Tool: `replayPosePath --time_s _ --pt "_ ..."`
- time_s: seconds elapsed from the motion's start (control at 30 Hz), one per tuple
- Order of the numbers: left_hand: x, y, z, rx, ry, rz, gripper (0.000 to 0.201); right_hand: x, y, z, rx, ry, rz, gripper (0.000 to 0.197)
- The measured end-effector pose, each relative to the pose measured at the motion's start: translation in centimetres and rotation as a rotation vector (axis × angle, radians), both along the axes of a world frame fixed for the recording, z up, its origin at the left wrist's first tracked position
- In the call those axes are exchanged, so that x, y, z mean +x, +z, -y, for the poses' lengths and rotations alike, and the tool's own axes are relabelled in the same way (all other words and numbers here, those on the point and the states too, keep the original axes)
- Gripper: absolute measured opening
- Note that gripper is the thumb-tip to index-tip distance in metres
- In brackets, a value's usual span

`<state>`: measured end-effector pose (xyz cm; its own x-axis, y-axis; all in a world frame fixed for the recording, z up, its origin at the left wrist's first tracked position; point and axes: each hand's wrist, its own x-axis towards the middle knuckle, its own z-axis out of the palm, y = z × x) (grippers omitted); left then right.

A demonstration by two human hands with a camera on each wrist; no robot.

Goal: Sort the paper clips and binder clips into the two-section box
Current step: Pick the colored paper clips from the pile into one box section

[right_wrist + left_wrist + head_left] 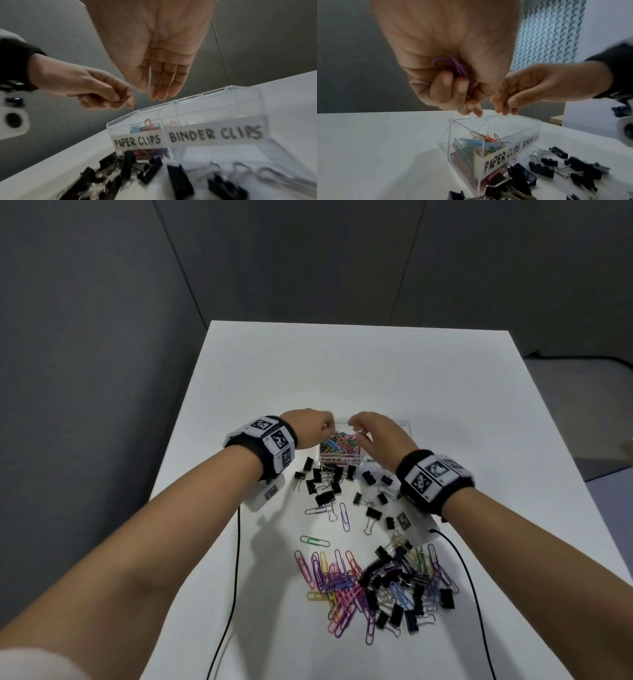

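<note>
A clear two-section box [340, 460] stands mid-table, labelled PAPER CLIPS on the left and BINDER CLIPS [214, 135] on the right. Its left section holds several coloured paper clips [339, 445]. My left hand [323, 428] hovers over that section, with fingers curled round a few purple paper clips [453, 66]. My right hand [359, 429] hangs beside it above the box, fingers straight and together [161, 86], holding nothing. Several black binder clips [323, 481] lie scattered just in front of the box.
A mixed pile of coloured paper clips and black binder clips [376, 587] lies nearer to me on the white table [479, 440]. Single paper clips [315, 541] lie between pile and box. Black cables [236, 559] trail from both wrists across the table.
</note>
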<state>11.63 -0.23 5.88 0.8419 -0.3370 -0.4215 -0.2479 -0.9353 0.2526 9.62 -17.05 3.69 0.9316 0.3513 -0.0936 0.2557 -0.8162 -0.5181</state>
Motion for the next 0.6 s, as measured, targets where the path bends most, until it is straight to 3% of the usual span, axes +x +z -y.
replayPosePath --time_s 0.1,0.43,0.6 --pt "0.4 -0.2 1.6 -0.009 -0.048 0.083 0.032 -2.0 -0.6 1.3 -0.064 0.041 -0.007 0.02" --pt "-0.2 -2.0 4.1 0.045 -0.26 0.112 0.038 -7.2 -1.9 3.5 -0.219 0.179 -0.123 0.02" --pt "-3.0 -0.9 2.4 0.062 -0.382 0.284 0.041 -8.9 -1.6 4.7 -0.322 0.197 -0.202 0.022"
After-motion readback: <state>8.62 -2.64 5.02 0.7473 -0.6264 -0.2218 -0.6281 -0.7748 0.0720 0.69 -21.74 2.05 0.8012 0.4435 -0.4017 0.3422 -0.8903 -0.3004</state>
